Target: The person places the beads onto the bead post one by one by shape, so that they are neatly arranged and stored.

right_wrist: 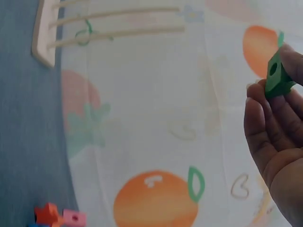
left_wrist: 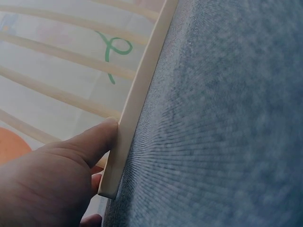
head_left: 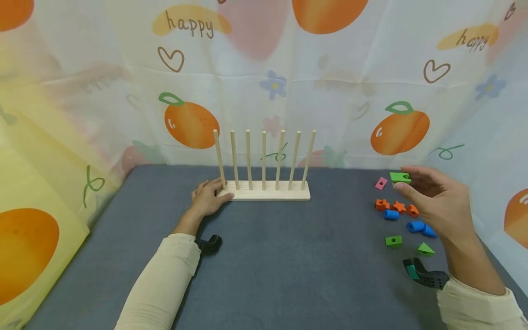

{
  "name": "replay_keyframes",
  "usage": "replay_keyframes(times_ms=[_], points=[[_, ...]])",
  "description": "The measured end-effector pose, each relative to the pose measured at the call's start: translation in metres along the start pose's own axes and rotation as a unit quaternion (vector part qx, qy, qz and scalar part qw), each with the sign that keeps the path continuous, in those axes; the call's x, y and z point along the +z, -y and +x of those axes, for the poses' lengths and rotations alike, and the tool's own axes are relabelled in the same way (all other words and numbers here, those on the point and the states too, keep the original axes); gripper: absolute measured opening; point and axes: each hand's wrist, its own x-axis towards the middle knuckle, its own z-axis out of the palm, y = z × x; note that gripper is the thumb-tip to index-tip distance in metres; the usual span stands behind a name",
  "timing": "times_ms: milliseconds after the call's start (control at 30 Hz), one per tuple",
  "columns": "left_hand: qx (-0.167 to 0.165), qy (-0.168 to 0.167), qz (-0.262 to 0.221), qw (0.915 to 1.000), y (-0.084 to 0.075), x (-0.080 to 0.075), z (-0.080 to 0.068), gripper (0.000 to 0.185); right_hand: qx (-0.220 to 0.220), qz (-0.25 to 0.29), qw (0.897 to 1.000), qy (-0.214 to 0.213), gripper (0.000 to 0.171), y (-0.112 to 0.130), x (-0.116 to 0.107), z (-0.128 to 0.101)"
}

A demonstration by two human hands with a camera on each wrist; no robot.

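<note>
Right grip (head_left: pixel 433 195) pinches a green block (head_left: pixel 400 177) in the air at three o'clock of the peg rack (head_left: pixel 264 192), whose end the left grip (head_left: pixel 210 198) clasps on the bench (head_left: pixel 288 266); a loose pinch could drop it.

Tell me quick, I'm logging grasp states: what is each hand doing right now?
Left hand: holding the left end of the peg rack, thumb on its edge.
Right hand: pinching a green block, lifted off the table.
</note>
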Motion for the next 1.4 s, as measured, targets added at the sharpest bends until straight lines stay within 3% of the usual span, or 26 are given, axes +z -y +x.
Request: replay_keyframes(times_ms=[167, 267, 400, 500, 900, 1400], points=[[0.002, -0.002, -0.005, 1.0000, 0.002, 0.002, 0.000, 0.059, -0.030, 0.042, 0.998, 0.019, 0.035, 0.011, 0.015, 0.012], [0.002, -0.001, -0.006, 1.0000, 0.002, 0.003, 0.001, 0.060, -0.036, 0.096, 0.994, 0.032, 0.034, 0.019, 0.024, 0.019], [0.001, 0.002, -0.006, 1.0000, 0.001, 0.003, 0.001, 0.060, -0.018, 0.201, 0.978, 0.060, 0.033, 0.033, 0.035, 0.027], [0.000, 0.002, -0.006, 1.0000, 0.000, 0.003, 0.002, 0.060, 0.003, 0.247, 0.966, 0.077, 0.033, 0.044, 0.042, 0.033], [-0.005, 0.005, -0.012, 0.9999, -0.002, 0.004, 0.003, 0.060, 0.000, 0.230, 0.966, 0.116, 0.033, 0.079, 0.080, 0.066], [-0.010, 0.006, -0.014, 0.9998, 0.000, 0.002, 0.000, 0.059, -0.045, 0.197, 0.966, 0.162, 0.031, 0.111, 0.143, 0.098]])
